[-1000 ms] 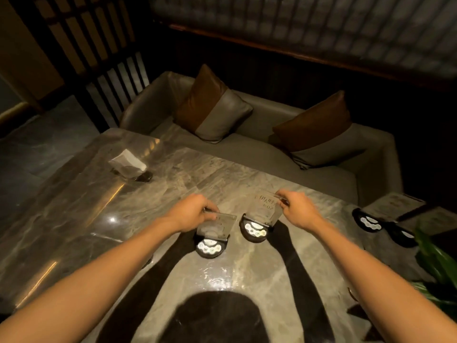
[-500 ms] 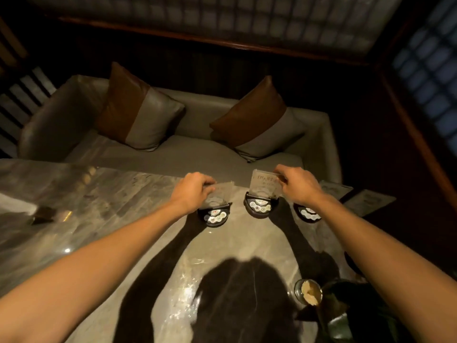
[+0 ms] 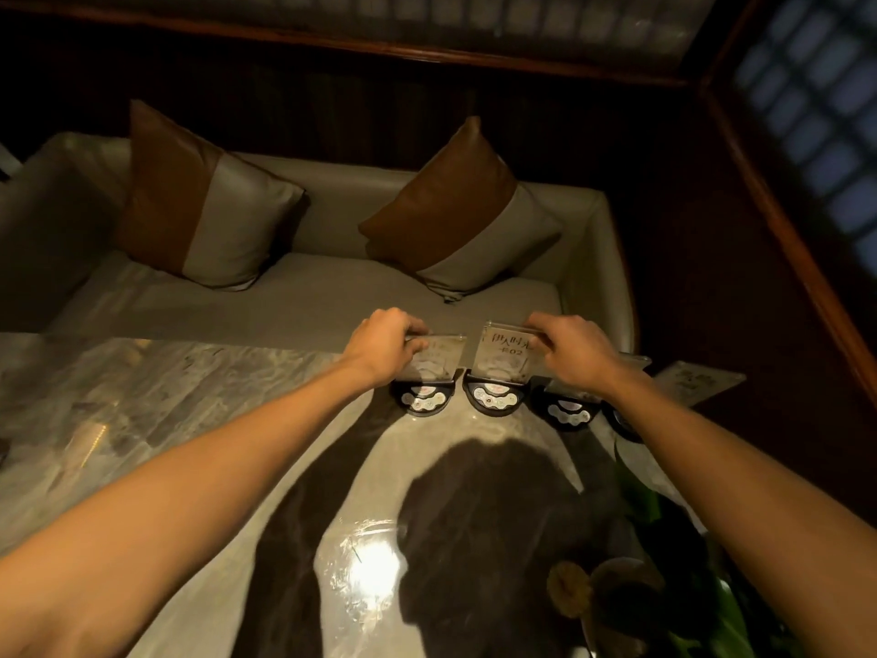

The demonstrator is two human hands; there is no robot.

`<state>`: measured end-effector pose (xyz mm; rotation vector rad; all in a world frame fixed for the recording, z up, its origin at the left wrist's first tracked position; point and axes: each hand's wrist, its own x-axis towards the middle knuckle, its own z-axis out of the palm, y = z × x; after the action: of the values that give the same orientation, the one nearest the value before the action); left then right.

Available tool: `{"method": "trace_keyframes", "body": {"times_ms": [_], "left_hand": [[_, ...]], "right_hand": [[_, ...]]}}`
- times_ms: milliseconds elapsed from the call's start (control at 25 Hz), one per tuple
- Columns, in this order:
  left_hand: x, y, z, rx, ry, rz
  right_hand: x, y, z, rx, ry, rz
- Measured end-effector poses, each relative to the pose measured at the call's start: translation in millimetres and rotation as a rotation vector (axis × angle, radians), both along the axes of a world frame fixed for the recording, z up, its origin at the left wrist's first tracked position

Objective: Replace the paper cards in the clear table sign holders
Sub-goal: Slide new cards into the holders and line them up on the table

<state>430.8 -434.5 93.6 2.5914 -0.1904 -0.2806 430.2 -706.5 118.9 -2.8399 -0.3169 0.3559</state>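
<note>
A person's left hand (image 3: 379,344) pinches the top edge of a clear sign holder (image 3: 439,360) standing in its black base (image 3: 424,396) near the far edge of a marble table (image 3: 190,420). Just to the right of that grip, the right hand (image 3: 572,351) grips the top of a second sign holder (image 3: 505,358), whose card (image 3: 508,349) shows printed characters, upright in its own base (image 3: 493,396). Beyond the right wrist, two more black bases (image 3: 567,410) sit along the table edge. Past both hands, two cushions (image 3: 204,216) lean on a sofa (image 3: 308,296).
</note>
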Motion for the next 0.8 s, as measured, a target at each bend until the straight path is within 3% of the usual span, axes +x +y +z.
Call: {"method": "trace_keyframes", "body": {"times_ms": [480,800], "left_hand": [[3.4,1.4,-6.3,0.004,-0.004,0.022],[-6.5,20.4,7.6,-0.011,0.053,-0.011]], "right_hand": [[6.4,-14.4,-21.5,0.041,0.087,-0.082],[10.2,-5.9,-13.2,-0.107,0.14,-0.081]]}}
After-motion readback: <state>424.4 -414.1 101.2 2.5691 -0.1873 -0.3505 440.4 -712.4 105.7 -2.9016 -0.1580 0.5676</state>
